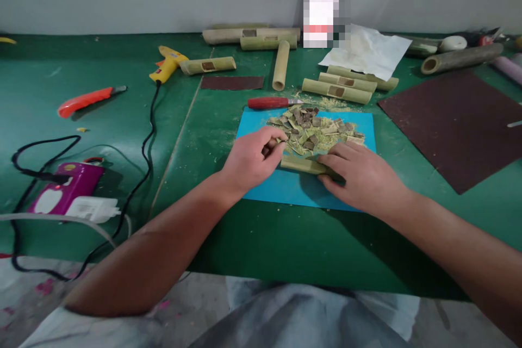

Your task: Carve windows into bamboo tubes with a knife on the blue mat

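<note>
My right hand is wrapped round the right end of a short green bamboo tube, which lies across a blue sheet. By the tube's left end, my left hand is closed in a pinch. Something small and dark shows at its fingertips, too little of it to name. Just beyond both hands, a heap of bamboo chips and shavings covers the back half of the sheet. A red-handled knife lies along the sheet's far edge, its blade pointing right.
Behind the heap lie cut bamboo tubes with square openings. A yellow glue gun, an orange utility knife and a purple power strip with cords are on the left. At right are a dark brown sheet and white paper.
</note>
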Available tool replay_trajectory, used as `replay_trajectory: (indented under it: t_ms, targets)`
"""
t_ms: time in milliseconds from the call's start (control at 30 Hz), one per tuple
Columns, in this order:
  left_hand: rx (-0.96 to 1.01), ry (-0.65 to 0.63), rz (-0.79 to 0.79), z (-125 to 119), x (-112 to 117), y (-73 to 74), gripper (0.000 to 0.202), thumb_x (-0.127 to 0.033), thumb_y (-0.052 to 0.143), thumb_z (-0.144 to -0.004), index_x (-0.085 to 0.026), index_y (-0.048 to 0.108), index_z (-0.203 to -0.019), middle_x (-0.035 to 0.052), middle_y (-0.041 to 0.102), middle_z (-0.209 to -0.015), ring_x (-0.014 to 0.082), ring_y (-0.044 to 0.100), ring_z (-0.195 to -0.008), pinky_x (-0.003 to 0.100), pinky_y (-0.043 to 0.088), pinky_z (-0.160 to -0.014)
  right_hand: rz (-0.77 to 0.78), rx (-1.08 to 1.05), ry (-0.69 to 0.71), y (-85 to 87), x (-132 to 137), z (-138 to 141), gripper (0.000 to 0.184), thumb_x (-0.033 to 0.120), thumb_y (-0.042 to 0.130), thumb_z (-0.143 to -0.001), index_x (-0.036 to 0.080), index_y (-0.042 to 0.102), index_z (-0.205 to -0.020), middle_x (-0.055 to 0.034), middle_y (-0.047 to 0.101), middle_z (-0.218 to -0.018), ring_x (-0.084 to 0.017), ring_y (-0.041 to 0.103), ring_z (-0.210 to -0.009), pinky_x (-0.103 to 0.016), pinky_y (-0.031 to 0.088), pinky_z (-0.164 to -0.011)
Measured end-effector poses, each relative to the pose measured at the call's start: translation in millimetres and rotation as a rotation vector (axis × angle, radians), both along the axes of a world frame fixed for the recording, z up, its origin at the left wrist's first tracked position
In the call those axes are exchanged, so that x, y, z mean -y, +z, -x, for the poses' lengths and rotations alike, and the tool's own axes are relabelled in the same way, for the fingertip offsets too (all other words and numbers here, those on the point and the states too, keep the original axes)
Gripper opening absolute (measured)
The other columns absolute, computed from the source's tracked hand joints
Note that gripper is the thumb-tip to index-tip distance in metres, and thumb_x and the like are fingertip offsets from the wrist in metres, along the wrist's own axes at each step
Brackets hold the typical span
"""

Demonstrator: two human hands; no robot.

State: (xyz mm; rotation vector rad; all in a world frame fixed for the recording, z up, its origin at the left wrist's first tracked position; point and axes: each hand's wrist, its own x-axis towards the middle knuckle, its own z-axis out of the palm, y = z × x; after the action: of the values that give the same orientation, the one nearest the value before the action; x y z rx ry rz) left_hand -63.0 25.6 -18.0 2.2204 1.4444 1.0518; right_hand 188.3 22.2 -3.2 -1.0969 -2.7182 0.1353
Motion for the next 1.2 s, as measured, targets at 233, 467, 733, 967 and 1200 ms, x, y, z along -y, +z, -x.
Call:
replay_trajectory:
  t_ms: [233, 467, 733, 967, 1200]
  targets:
    - [-0.02, 0.029, 0.02, -1.2, 0.8, 1.1, 0.016, -0.022, 0.06, -0.091, -0.02, 0.069, -0.104, 0.0, 0.071, -0.078, 0.0115, 0.064, -0.067, 0.019, 0.05, -0.06, -0.055, -0.062, -0.081, -7.0, 1.5, 10.7, 0.023, 0.025, 0.055, -0.091, 0.014, 0.072, -0.103, -0.011, 0.069, -0.09, -0.025, 0.061, -0.084, -0.035, 0.047, -0.074]
    - [-0.021, 0.063, 0.077, -1.2, -2.1, -3.1, 0.013, -0.018, 0.065, -0.087, -0.019, 0.07, -0.099, 0.0003, 0.074, -0.081, 0.0125, 0.069, -0.073, 0.02, 0.054, -0.066, -0.156, -0.082, -0.106, -13.7, 2.7, 17.4, 0.022, 0.027, 0.055, -0.093, 0.014, 0.073, -0.093, -0.012, 0.067, -0.09, -0.024, 0.061, -0.082, -0.034, 0.044, -0.069]
    - [-0.017, 0.041, 0.073, -0.5, 2.1, -3.2, 0.009, -0.018, 0.064, -0.09, -0.019, 0.07, -0.095, 0.0005, 0.074, -0.078, 0.0122, 0.068, -0.068, 0.02, 0.052, -0.06, -0.121, -0.095, -0.098, -19.3, -1.6, 21.6, 0.02, 0.03, 0.057, -0.094, 0.016, 0.069, -0.086, -0.0099, 0.064, -0.085, -0.023, 0.058, -0.079, -0.033, 0.039, -0.066]
    - [-0.029, 0.075, 0.014, -11.4, -2.3, -4.3, 0.006, -0.016, 0.06, -0.088, -0.019, 0.066, -0.088, -0.0023, 0.068, -0.069, 0.0101, 0.06, -0.06, 0.02, 0.047, -0.058, -0.1, -0.063, -0.085, -18.6, -3.9, 22.6, 0.019, 0.029, 0.054, -0.094, 0.017, 0.067, -0.086, -0.0103, 0.064, -0.087, -0.023, 0.058, -0.08, -0.033, 0.037, -0.064]
    - [-0.069, 0.069, 0.028, -10.6, -0.5, -2.7, 0.007, -0.015, 0.059, -0.086, -0.019, 0.065, -0.085, -0.0023, 0.066, -0.066, 0.0102, 0.057, -0.058, 0.021, 0.044, -0.057, -0.058, -0.08, -0.121, -19.3, -3.5, 22.9, 0.022, 0.031, 0.053, -0.095, 0.016, 0.067, -0.088, -0.01, 0.064, -0.087, -0.023, 0.058, -0.08, -0.033, 0.039, -0.065]
